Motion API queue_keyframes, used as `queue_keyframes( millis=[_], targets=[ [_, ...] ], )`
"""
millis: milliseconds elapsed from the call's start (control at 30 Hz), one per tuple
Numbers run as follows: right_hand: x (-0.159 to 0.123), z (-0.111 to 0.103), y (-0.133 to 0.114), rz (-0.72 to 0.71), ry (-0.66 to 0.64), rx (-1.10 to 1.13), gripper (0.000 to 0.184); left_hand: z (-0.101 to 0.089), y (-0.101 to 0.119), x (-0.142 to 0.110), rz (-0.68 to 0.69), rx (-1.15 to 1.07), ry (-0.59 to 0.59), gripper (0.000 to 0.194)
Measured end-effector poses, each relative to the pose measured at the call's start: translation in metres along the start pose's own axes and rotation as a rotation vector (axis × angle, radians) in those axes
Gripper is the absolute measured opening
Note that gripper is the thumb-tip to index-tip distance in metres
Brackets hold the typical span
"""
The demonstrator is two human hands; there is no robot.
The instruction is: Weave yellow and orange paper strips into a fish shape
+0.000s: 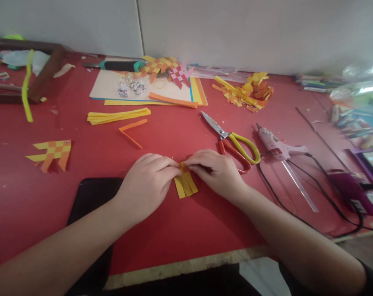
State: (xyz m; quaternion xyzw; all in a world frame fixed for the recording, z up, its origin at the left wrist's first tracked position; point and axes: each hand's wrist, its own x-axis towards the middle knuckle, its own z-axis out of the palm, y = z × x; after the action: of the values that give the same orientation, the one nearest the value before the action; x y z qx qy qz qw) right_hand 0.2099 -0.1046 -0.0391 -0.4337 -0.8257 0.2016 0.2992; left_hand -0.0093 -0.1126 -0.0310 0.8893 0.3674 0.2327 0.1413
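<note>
My left hand [148, 181] and my right hand [215, 172] meet over a small bundle of yellow and orange paper strips [185, 185] on the red table [162, 230]. Both hands pinch the top end of the strips with closed fingers, and the loose ends fan out toward me. Yellow-handled scissors [232, 142] lie just right of my right hand. A finished woven paper fish [52, 153] lies to the far left.
A pink glue gun [277, 148] with black cords lies at right. Loose yellow strips [118, 116], a bent orange strip [131, 130], paper sheets with woven fish [162, 68], paper scraps [248, 92], a black tablet [92, 197] under my left forearm, a wooden frame [44, 74].
</note>
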Motion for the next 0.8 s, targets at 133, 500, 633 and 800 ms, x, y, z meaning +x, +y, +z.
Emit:
queue_keyframes(
  millis=[133, 500, 633, 800],
  targets=[
    [0.001, 0.0, -0.001, -0.014, -0.003, -0.007, 0.019, -0.001, 0.0, 0.001, 0.048, 0.063, 0.006, 0.026],
    [-0.002, 0.002, -0.002, -0.083, 0.035, -0.055, 0.021, -0.005, 0.014, -0.005, 0.228, 0.35, 0.016, 0.03],
    [-0.007, 0.003, -0.006, -0.178, 0.036, -0.092, 0.025, -0.005, 0.01, -0.002, 0.182, 0.23, -0.04, 0.029],
    [-0.012, -0.003, -0.011, -0.229, -0.006, -0.098, 0.034, -0.005, 0.001, -0.002, 0.058, 0.071, -0.034, 0.029]
  ],
)
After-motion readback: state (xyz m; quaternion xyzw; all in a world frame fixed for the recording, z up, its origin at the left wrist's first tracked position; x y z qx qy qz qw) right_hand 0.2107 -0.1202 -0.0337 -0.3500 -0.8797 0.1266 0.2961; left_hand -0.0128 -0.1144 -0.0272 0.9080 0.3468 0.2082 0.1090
